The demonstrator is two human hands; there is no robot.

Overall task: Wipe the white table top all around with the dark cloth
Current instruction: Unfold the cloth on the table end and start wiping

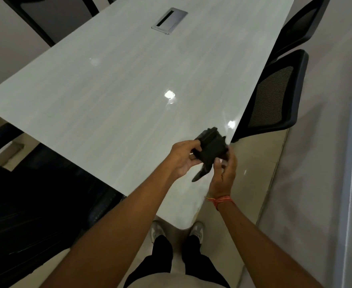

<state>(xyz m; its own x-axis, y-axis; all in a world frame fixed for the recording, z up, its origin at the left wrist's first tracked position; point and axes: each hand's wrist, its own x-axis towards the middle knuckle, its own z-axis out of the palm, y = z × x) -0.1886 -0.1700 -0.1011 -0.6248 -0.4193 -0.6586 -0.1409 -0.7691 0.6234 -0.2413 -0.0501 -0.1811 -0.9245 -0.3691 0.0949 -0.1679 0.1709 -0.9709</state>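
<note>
The dark cloth (210,149) is bunched up and held in the air above the near right corner of the white table top (113,86). My left hand (183,157) grips its left side with curled fingers. From the right, my right hand (226,171) pinches the cloth, thumb on its lower edge. A loose flap of cloth hangs down between both hands. The cloth does not touch the table.
A grey cable hatch (169,20) is set into the table's far middle. Black mesh chairs (274,96) stand along the right edge, another dark chair (25,204) at the near left, one more at the far left. My feet stand at the table's rounded corner.
</note>
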